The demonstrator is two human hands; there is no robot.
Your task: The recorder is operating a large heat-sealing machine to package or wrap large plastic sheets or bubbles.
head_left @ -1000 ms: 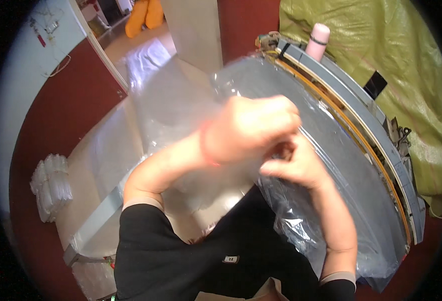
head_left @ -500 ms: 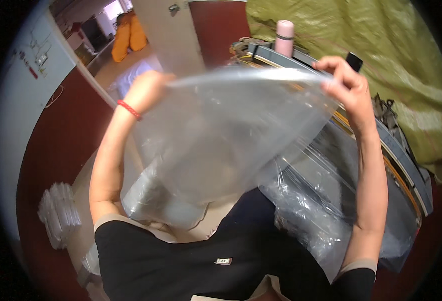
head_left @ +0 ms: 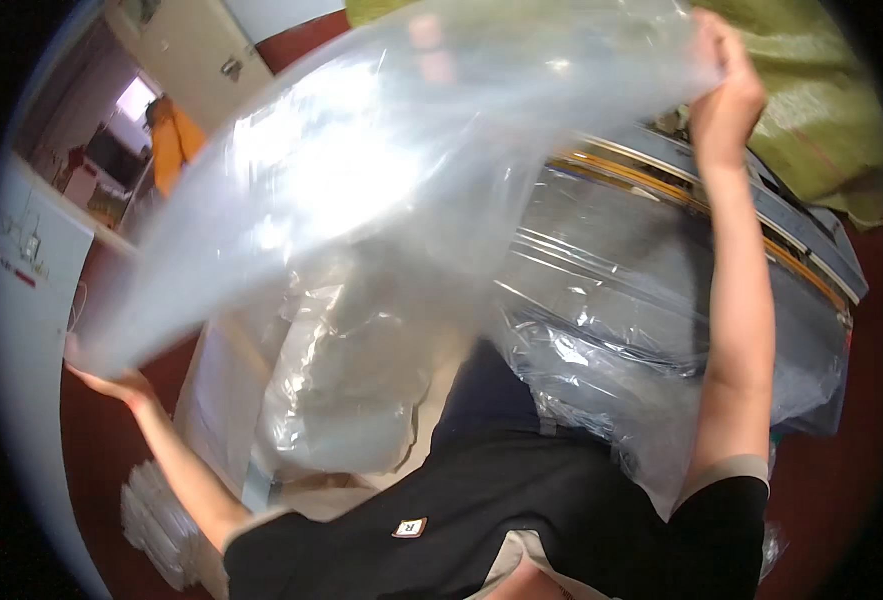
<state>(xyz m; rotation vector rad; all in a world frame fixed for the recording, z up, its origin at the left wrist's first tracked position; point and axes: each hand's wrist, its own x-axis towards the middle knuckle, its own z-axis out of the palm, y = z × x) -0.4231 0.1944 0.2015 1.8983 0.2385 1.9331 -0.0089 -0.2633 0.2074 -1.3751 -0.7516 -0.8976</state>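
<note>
A large clear plastic bag [head_left: 341,170] is stretched wide across the upper part of the view, billowing and shining with reflected light. My left hand [head_left: 106,378], blurred, is far out to the left and grips one corner of it. High on the right, my right hand [head_left: 731,95] is closed on the opposite end, its fingers curled over the film. Below the bag lies a bulky bundle of folded clear plastic [head_left: 336,400]. More loose clear film [head_left: 601,370] is heaped to the right, by my right forearm.
On the right stands a grey-covered surface [head_left: 621,240] with long orange and pale strips [head_left: 661,190] along its far edge. A yellow-green tarpaulin [head_left: 811,110] hangs behind it. A stack of clear packets [head_left: 156,525] sits at the lower left. Beyond the door [head_left: 206,50], something orange [head_left: 171,145] shows.
My hands have spread apart: the left has swung down and outward to the left, the right has risen. The bag between them has opened out and ballooned. My view has turned somewhat.
</note>
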